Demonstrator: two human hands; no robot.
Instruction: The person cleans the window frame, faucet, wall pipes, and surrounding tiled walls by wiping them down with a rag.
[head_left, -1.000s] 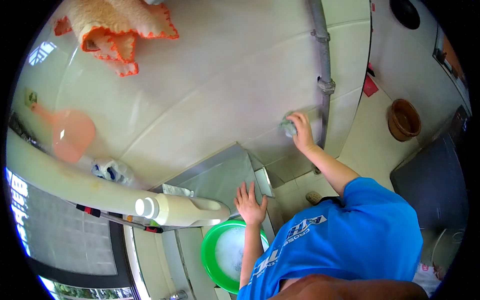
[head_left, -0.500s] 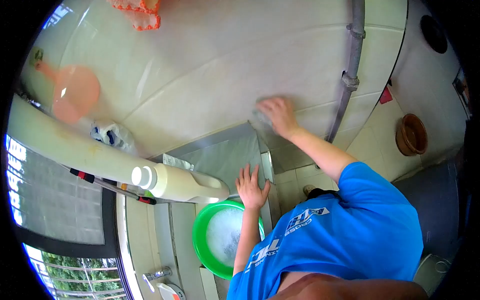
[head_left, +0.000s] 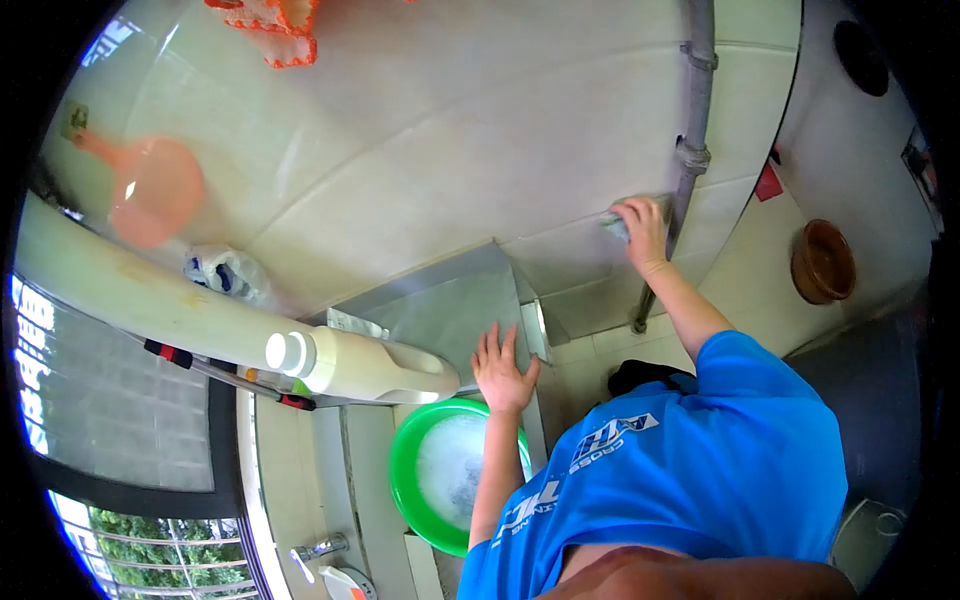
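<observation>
My right hand (head_left: 643,232) is closed around a small greyish-green cloth (head_left: 616,224). It presses the cloth against the pale tiled wall (head_left: 480,130), just beside the grey vertical pipe (head_left: 690,160). My left hand (head_left: 504,373) lies with its fingers spread on the grey ledge (head_left: 430,305). Close to my left hand stands a large cream bottle with a white cap (head_left: 375,365). Below my left forearm sits a green basin (head_left: 405,475) holding sudsy water.
A white tube (head_left: 355,323) lies behind the bottle. An orange dipper (head_left: 155,190) hangs on the wall, with a plastic bag (head_left: 225,272) below. A tap (head_left: 320,547) is at lower left. A brown pot (head_left: 824,262) stands on the floor at right.
My right hand has slid to the right along the wall with the cloth, up to the pipe. My left hand has stayed on the ledge.
</observation>
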